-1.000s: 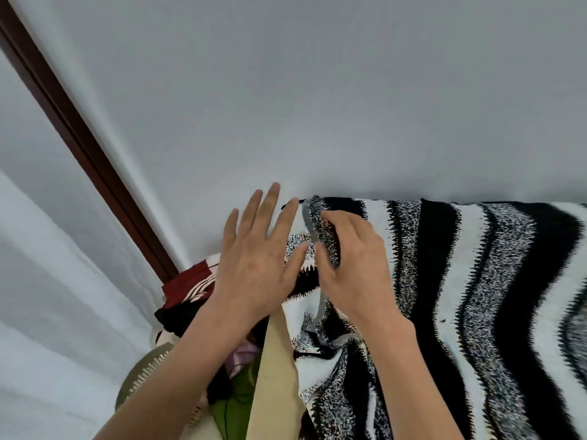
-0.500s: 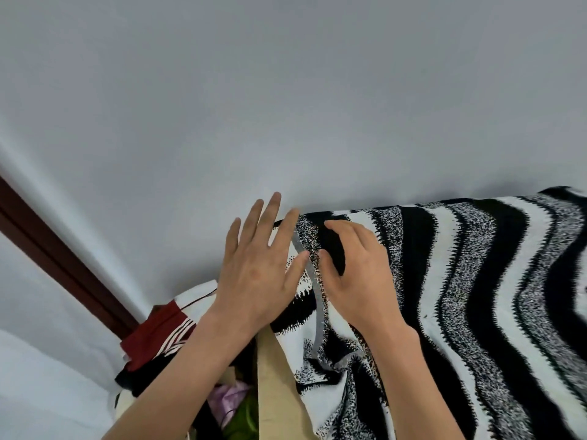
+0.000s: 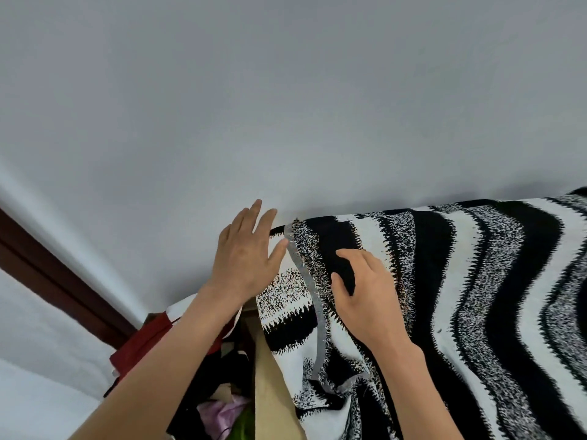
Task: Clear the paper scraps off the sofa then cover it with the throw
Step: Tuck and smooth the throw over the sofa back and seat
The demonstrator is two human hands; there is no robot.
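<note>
From my remote seat I see the throw (image 3: 444,281), waved in black, white and speckled stripes, draped over a high ridge against the pale wall (image 3: 286,90) and falling toward the camera. Its grey hem (image 3: 305,281) runs down between the 2 hands. The left hand (image 3: 247,249) lies flat with its fingers straight and spread, pressing the throw's top left corner, fingertips reaching the wall. Just right of the hem, the right hand (image 3: 365,287) rests on the throw with its fingers curled, thumb and forefinger pinching a bunch of black fabric. Below the left forearm sit a tan panel (image 3: 270,392) and a red cloth (image 3: 143,347).
</note>
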